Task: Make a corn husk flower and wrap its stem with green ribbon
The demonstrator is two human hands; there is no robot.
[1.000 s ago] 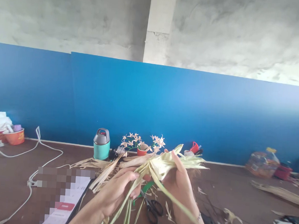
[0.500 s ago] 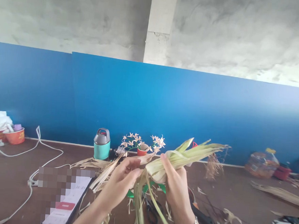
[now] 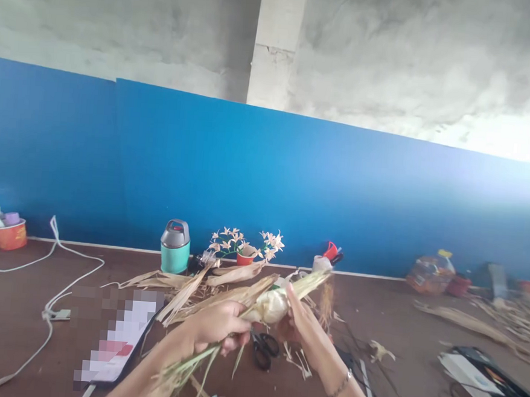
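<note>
I hold an ear of corn (image 3: 272, 305) in its pale husk above the brown table (image 3: 18, 350). My left hand (image 3: 217, 327) is closed on a strip of husk (image 3: 190, 365) that trails down and to the left. My right hand (image 3: 299, 325) grips the ear from the right side, fingers wrapped round it. The husk tips (image 3: 311, 280) and dry silk (image 3: 328, 296) point up and to the right. Black-handled scissors (image 3: 263, 348) lie on the table just under my hands.
Dried husks (image 3: 186, 290) lie behind my hands. Near the blue wall stand a teal and grey container (image 3: 175, 246), a small pot of husk flowers (image 3: 243, 248) and a red cup (image 3: 330, 250). A white cable (image 3: 53, 301) and a phone (image 3: 114, 345) lie left; more husks (image 3: 465, 318) right.
My hands have come down toward the table with the corn, and my left hand has pulled a husk strip down and to the left. The view has turned slightly.
</note>
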